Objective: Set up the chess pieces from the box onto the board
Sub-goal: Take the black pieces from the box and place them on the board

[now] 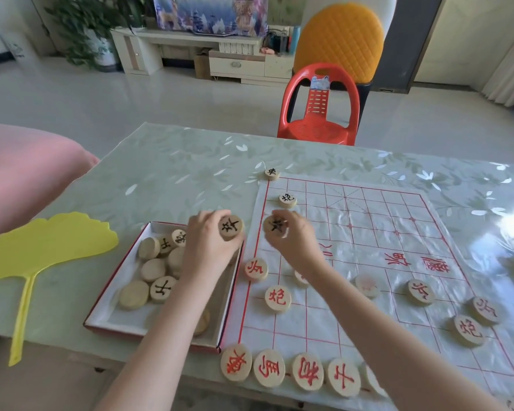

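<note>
Red pieces (269,368) are lining the near edge; left hand (208,247) is pinching a black soldier (230,227), right hand (294,243) a second soldier (275,224); guessing both are needing far-side board (368,221) crossings next.

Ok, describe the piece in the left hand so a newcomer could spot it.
Find the red-edged box left of the board. Over its far right corner the left hand pinches a round wooden piece, black-lettered. The right hand holds its twin, but over the board.
</note>
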